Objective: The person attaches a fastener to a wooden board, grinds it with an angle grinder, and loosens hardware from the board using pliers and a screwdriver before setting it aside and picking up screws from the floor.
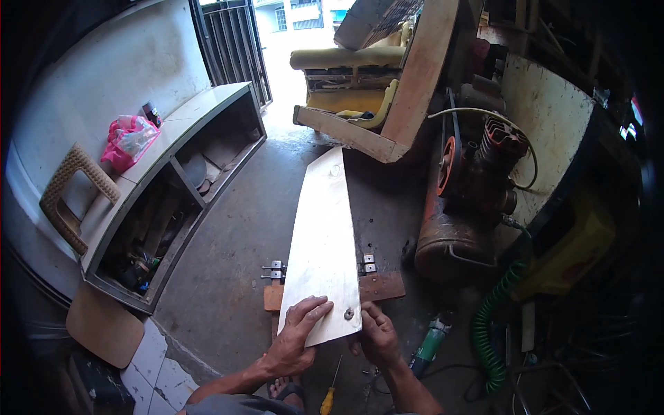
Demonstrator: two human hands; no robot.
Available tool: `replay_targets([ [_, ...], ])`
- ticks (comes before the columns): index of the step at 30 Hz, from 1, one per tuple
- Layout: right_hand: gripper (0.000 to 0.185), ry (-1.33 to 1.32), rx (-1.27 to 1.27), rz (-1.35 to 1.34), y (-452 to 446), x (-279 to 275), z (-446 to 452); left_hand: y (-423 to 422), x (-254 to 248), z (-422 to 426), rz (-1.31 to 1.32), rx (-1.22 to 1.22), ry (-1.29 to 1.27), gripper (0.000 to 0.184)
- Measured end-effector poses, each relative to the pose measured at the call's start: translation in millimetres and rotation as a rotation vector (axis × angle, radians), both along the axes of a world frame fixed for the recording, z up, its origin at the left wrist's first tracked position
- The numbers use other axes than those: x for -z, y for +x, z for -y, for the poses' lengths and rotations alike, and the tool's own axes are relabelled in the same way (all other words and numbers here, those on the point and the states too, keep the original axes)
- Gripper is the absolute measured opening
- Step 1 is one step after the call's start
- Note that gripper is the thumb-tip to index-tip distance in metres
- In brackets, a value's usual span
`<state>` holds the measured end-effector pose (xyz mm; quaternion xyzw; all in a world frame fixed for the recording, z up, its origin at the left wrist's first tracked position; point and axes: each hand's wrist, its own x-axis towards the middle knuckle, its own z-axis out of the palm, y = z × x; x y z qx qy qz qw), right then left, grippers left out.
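A long pale wooden board (323,238) extends away from me, tapering to an angled far end. It rests across a reddish-brown wooden piece (382,285) with metal clamp fittings (369,263) beside it. My left hand (299,335) grips the board's near left edge, fingers laid over the top face. At the near right corner, my right hand (377,333) has its fingers curled in against the edge; whatever they pinch is hidden. A small dark round metal piece (348,314) sits on the board near that corner.
A yellow-handled screwdriver (328,400) and a green power tool (431,340) lie on the floor near me. To the right stand a rusty air compressor (460,228) and a coiled green hose (490,339). A low cabinet (200,114) lines the left wall; furniture frames (422,76) stand ahead.
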<state>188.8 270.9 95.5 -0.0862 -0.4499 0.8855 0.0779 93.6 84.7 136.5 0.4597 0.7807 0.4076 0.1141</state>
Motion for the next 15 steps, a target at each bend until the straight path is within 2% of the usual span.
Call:
replay_targets([
  [1, 0.051, 0.115, -0.061, 0.019, 3, 5, -2, 1, 2, 0, 0.003, 0.001, 0.0, 0.084],
  [3, 0.056, 0.107, -0.122, 0.104, 7, 20, -7, 0, 5, 0, -0.004, 0.003, -0.019, 0.084],
  [5, 0.057, -0.047, 0.011, -0.126, 6, 17, -2, -1, 3, 0, -0.01, 0.001, -0.016, 0.084],
  [9, 0.058, -0.072, -0.082, -0.133, 7, 26, -4, -1, 5, 3, 0.011, 0.018, -0.002, 0.084],
  [11, 0.055, 0.028, -0.053, -0.127, 7, 27, -14, -2, 7, 4, 0.006, 0.027, -0.003, 0.084],
  [12, 0.048, 0.177, -0.009, -0.108, 5, 12, -6, -1, 7, 4, 0.01, 0.038, -0.01, 0.084],
  [13, 0.048, 0.178, -0.008, -0.105, 4, 10, 1, 0, 6, 4, 0.012, 0.039, -0.009, 0.084],
  [15, 0.038, -0.008, -0.02, -0.156, 2, 9, 9, 0, 1, 2, 0.016, -0.009, -0.001, 0.084],
])
